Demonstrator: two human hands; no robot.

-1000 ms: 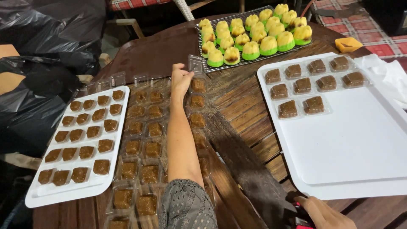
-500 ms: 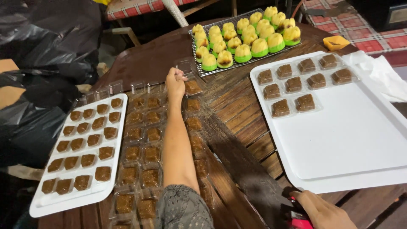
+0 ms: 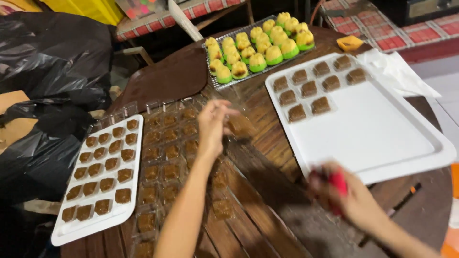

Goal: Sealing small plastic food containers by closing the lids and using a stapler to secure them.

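My left hand (image 3: 215, 122) hovers over the wooden table (image 3: 267, 210), fingers pinched on a small clear box with a brown sweet (image 3: 239, 125), blurred by motion. Below it lie rows of the same boxed brown sweets (image 3: 167, 153) on the table. My right hand (image 3: 349, 198) is near the front edge of the large white tray (image 3: 382, 138), closed around a small red object (image 3: 338, 183). That tray carries several boxed brown sweets (image 3: 311, 88) at its far left corner.
A second white tray (image 3: 95, 227) full of brown sweets sits at the left. A wire rack (image 3: 213, 81) of yellow-and-green cakes stands at the back. Black plastic bags (image 3: 52, 57) pile up at the left. An orange piece (image 3: 349, 43) and white paper (image 3: 397, 71) lie at the back right.
My left hand has drawn back from the far end of the rows with a boxed sweet in its fingers. My right hand has risen into view with the red object.
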